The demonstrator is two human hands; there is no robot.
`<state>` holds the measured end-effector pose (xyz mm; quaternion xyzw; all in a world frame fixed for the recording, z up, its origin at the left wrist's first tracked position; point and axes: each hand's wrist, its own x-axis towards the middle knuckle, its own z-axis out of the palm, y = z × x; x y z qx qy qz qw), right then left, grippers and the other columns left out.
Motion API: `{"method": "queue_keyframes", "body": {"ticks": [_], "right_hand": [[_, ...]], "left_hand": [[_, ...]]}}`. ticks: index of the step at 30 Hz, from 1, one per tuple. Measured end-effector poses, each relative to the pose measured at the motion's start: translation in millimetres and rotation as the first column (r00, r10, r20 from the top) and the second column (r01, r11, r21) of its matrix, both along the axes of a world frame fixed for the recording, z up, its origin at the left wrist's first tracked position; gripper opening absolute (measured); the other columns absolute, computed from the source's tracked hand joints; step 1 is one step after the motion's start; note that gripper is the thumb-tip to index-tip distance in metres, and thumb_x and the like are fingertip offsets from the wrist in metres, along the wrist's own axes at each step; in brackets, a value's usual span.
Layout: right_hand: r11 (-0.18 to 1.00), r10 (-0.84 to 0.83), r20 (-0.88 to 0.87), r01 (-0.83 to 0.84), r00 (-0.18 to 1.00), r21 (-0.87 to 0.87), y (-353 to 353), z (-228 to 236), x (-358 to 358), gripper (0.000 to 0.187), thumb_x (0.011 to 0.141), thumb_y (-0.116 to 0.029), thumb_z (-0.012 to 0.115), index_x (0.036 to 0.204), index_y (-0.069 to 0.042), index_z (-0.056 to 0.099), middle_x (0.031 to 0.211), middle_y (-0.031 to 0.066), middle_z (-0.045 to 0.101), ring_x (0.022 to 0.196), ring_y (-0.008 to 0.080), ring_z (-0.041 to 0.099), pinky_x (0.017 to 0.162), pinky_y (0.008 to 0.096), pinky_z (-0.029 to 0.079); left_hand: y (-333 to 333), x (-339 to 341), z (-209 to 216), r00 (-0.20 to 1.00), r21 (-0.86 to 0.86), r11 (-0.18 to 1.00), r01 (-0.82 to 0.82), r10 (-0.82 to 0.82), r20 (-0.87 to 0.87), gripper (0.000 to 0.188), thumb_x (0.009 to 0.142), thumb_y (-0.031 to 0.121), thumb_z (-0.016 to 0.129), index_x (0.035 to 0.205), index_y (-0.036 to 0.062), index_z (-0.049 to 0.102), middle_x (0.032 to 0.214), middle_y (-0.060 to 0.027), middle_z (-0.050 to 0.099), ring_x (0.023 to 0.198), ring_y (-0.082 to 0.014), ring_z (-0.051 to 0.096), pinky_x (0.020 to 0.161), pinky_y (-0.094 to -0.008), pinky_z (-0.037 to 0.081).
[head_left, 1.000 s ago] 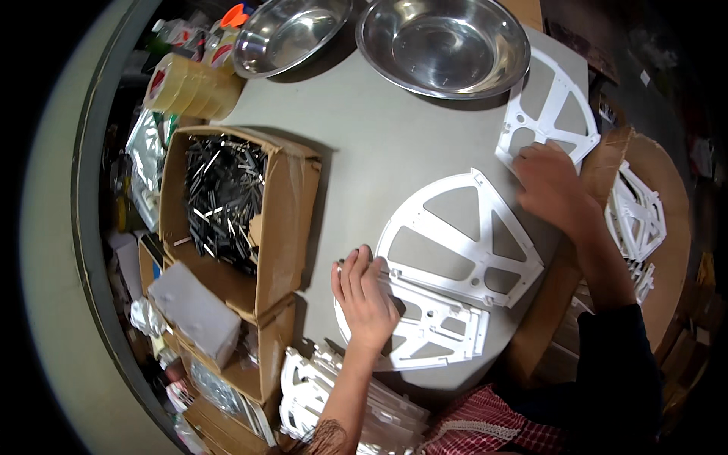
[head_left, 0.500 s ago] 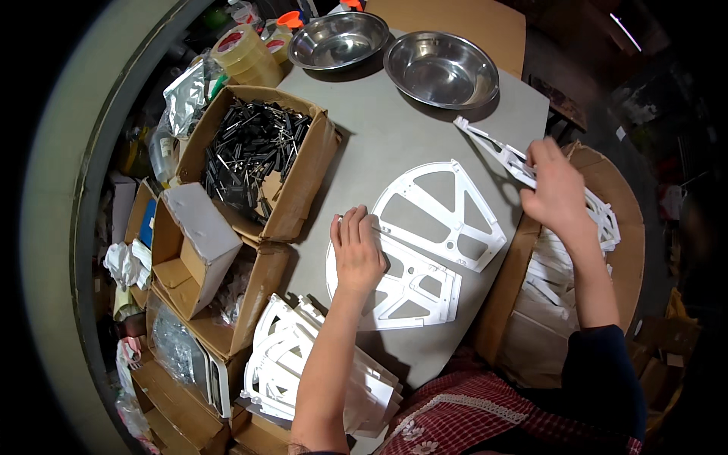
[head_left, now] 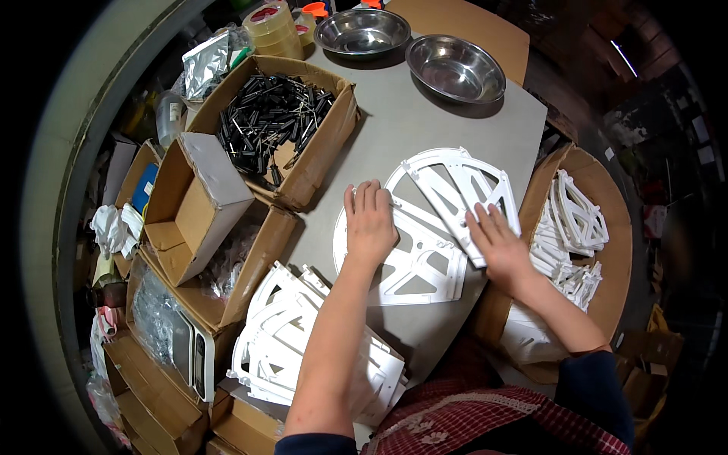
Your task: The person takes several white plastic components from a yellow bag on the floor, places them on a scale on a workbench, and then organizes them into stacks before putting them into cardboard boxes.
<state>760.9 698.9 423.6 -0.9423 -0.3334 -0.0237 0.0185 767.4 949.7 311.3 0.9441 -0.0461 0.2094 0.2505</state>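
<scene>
My left hand [head_left: 370, 227] lies over the curved left edge of a white fan-shaped plastic frame [head_left: 415, 284] on the grey table, fingers stretched and nearly flat. My right hand [head_left: 497, 243] grips the lower right part of another such frame [head_left: 453, 193], fingers extended across its face and thumb hidden. That frame rests overlapping a third one, whose curved edge shows at its left. Beside my left forearm leans a stack of white frames [head_left: 303, 341].
A cardboard box [head_left: 618, 303] at the right holds many white frames. Black-handled metal pieces [head_left: 265, 125] fill a box at the left, near an open small carton [head_left: 178, 216]. Two steel bowls [head_left: 459, 68] [head_left: 364, 32] and tape rolls [head_left: 273, 30] stand at the far side.
My right hand has brought a frame from above the right box leftward and down onto the frames on the table. My left hand stays on the near frame.
</scene>
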Motion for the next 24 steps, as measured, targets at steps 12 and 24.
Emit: {"method": "queue_keyframes", "body": {"ticks": [12,24], "right_hand": [[0.956,0.047,0.110,-0.077,0.993,0.283,-5,28,4,0.074,0.069,0.005,0.063,0.140,-0.010,0.049,0.148,0.0174,0.043,0.130,0.0364,0.049,0.100,0.0413,0.049],[0.977,0.199,0.167,-0.210,0.966,0.049,-9,-9,6,0.062,0.066,0.007,0.059,0.127,-0.007,0.062,0.139,0.0196,0.052,0.114,0.0434,0.058,0.102,0.0453,0.046]], "left_hand": [[2,-4,-9,0.999,0.019,1.000,-0.005,0.004,0.033,0.026,0.074,-0.002,0.055,0.100,-0.0025,0.052,0.120,-0.0211,0.054,0.121,-0.0348,0.047,0.112,-0.0555,0.026],[1,3,-1,1.000,0.021,1.000,0.013,-0.013,0.013,0.026,0.075,-0.001,0.055,0.101,-0.0016,0.052,0.118,-0.0209,0.054,0.121,-0.0352,0.047,0.114,-0.0543,0.024]]}}
